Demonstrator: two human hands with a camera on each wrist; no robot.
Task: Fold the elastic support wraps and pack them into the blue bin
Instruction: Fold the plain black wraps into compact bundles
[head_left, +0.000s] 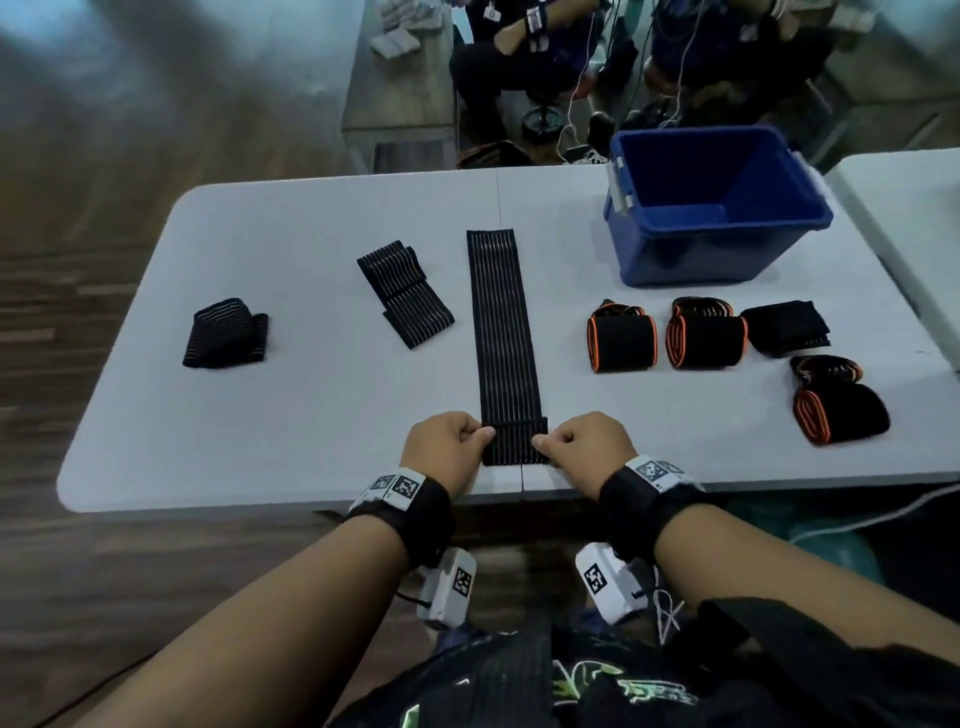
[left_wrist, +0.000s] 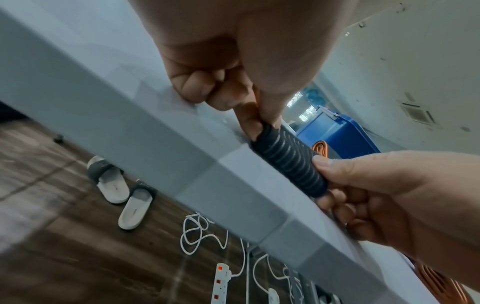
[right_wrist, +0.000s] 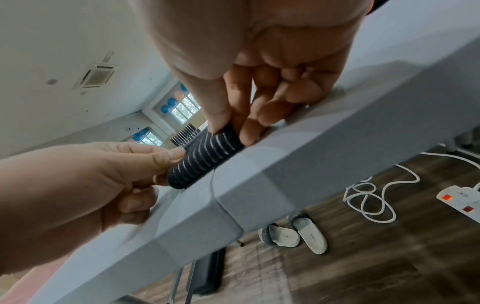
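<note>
A long black striped elastic wrap (head_left: 503, 332) lies stretched out down the middle of the white table (head_left: 291, 415). Its near end (left_wrist: 288, 162) (right_wrist: 205, 158) is folded over at the front edge. My left hand (head_left: 452, 447) pinches the left corner of that fold, thumb on top. My right hand (head_left: 584, 447) pinches the right corner in the same way. The blue bin (head_left: 717, 208) stands at the far right of the table, and nothing shows inside it.
Two more black striped wraps (head_left: 226, 335) (head_left: 405, 291) lie folded to the left. Three rolled orange-edged wraps (head_left: 621, 338) (head_left: 706, 335) (head_left: 839, 410) and a folded black one (head_left: 787, 327) sit right, before the bin. People sit beyond the table. Slippers (left_wrist: 122, 193) and cables (right_wrist: 369, 199) lie on the floor.
</note>
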